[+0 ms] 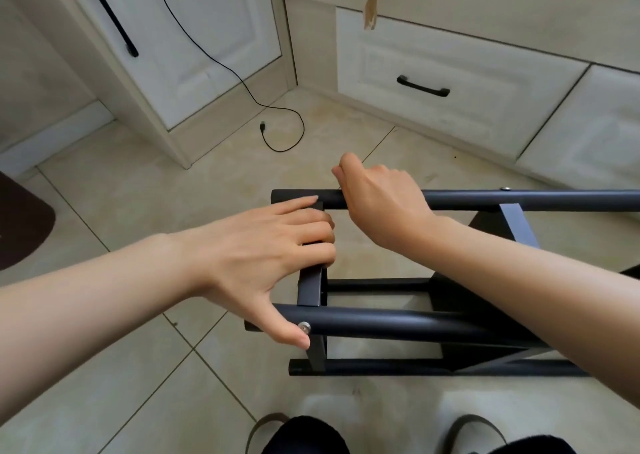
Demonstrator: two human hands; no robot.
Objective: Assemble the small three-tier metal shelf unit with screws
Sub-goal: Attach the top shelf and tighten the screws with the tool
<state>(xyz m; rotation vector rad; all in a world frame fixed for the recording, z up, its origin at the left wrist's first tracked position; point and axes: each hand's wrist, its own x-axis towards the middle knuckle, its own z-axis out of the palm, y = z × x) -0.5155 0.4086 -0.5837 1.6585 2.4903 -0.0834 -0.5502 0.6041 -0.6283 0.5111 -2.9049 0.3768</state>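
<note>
The shelf unit (398,322) lay on its side on the tiled floor (138,211). The left hand (263,256) gripped its end crossbar (311,287); the right hand (381,193) was curled over the far tube (502,199), pinching something too small to tell.

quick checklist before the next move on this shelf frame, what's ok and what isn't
1. Dark metal shelf frame lying on its side on the tiled floor: ok.
2. Left hand grips the flat end crossbar: ok.
3. Right hand is at the far round tube: ok.
4. Silver screw seated in the near tube: ok.
5. Screw under the right hand: cannot tell.
6. Loose black cable clear of the frame: ok.
</note>
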